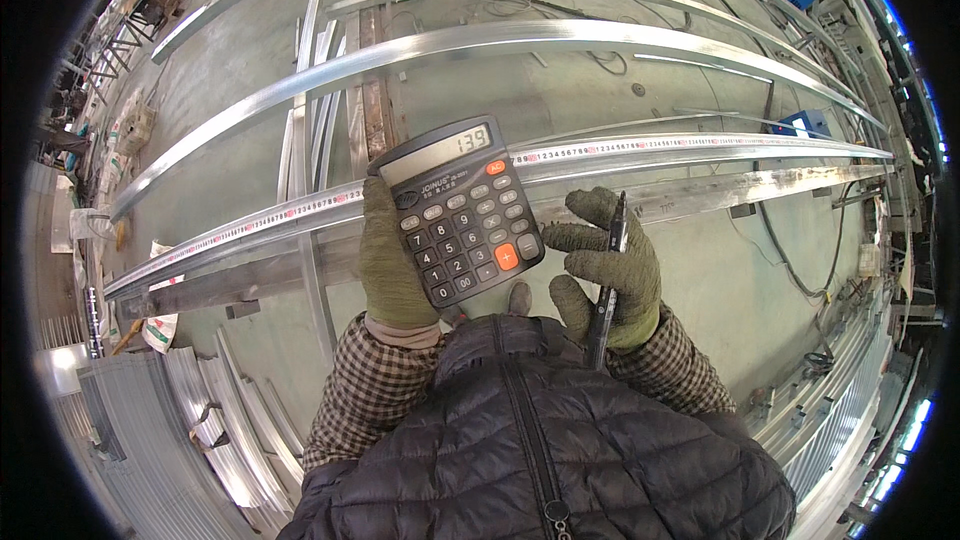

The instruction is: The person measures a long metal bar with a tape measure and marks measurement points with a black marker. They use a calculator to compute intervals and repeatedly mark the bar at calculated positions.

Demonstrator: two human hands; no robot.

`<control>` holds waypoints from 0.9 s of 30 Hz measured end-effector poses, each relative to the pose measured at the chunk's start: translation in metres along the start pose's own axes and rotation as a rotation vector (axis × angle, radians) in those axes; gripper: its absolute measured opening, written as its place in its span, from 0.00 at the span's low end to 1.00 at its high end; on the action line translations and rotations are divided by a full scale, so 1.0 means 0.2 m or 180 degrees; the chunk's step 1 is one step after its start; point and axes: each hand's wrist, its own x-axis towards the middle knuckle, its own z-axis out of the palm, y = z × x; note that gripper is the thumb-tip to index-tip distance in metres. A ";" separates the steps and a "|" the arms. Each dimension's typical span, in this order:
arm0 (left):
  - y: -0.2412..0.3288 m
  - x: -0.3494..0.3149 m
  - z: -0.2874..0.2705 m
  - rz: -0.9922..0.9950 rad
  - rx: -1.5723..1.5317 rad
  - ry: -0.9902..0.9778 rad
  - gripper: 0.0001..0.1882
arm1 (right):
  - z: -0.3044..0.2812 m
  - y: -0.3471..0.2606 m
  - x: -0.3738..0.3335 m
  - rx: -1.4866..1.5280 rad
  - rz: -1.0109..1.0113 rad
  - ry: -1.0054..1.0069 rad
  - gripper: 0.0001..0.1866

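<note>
My left hand [392, 265], in a green work glove, is closed round the left side of a dark grey calculator [462, 215] with a lit number display and two orange keys. My right hand [615, 275], gloved alike, holds a black marker pen [606, 305] upright against the palm, with fingers curled toward the calculator but apart from it. Behind and below the calculator, a white measuring tape [640, 146] with black and red marks stretches along a metal beam [700, 180]. The calculator hides the middle of the tape.
Long shiny metal profiles [500, 40] cross in front of me, over a rusty beam [372, 90] running away. Stacked metal sheets [165, 440] lie at the lower left, more profiles [820, 420] at the lower right. Cables [800, 275] trail on the floor beside a blue box [805, 124].
</note>
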 end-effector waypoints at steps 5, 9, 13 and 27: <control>-0.05 0.00 0.03 0.0309 0.0400 0.0144 0.30 | -0.04 0.02 -0.03 -0.0045 -0.0104 -0.0350 0.16; -0.10 0.00 0.06 0.0251 0.0379 0.0162 0.31 | -0.09 0.04 -0.04 0.0104 -0.0071 -0.0314 0.15; -0.15 -0.02 0.08 0.0277 0.0492 0.0188 0.33 | -0.14 0.06 -0.05 0.0231 0.0006 0.0077 0.13; -0.16 0.06 -0.08 -0.0020 0.0638 0.0476 0.36 | -0.09 0.19 -0.11 0.1183 0.1308 0.0280 0.15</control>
